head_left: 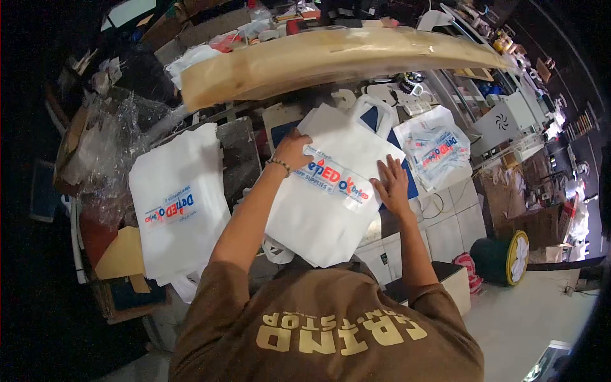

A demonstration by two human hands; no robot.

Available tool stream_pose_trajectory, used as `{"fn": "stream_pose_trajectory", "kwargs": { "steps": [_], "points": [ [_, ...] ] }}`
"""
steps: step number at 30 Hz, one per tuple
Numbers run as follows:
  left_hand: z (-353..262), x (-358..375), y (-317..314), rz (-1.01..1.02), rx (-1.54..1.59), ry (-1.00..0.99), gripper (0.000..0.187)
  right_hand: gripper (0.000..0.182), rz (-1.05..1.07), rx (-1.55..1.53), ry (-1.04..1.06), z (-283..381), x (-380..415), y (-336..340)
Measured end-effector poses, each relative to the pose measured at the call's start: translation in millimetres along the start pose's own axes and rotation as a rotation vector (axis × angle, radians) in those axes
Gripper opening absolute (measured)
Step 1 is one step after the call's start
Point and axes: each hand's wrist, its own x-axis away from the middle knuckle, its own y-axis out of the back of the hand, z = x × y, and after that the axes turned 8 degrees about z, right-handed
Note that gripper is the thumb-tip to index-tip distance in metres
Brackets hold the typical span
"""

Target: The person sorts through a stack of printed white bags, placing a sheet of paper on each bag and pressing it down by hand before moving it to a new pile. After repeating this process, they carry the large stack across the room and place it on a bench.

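A white printed bag (pixel 324 216) with a looped handle lies in front of me, turned at an angle, with red and blue lettering across it. At its upper left side is my left hand (pixel 293 151), fingers bent in against the bag's surface and edge. My right hand (pixel 393 184) rests on the bag's right side beside the lettering, its fingers spread. More white sheets or bags lie beneath this one. Blue surface shows under the bag at the right.
To the left lies a stack of white printed bags (pixel 181 197); on the right is another white bag pile (pixel 436 149). A long tan curved bar (pixel 331 58) spans the far side. Clear plastic wrap (pixel 121 153) sits at far left. A green bin (pixel 499 258) is at lower right.
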Motion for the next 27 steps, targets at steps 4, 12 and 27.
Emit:
{"fn": "stream_pose_trajectory", "kwargs": {
  "steps": [4,12,27],
  "points": [
    [6,-4,-1,-0.05,0.039,-0.059,0.045,0.059,-0.009,-0.046,0.011,0,2,1],
    [-7,6,1,-0.069,-0.064,-0.044,0.043,0.06,0.03,-0.059,0.055,-9,0,6],
    [-24,-2,-29,-0.249,-0.168,0.281,0.052,0.044,-0.012,-0.115,0.126,-19,-22,35]
  ]
}}
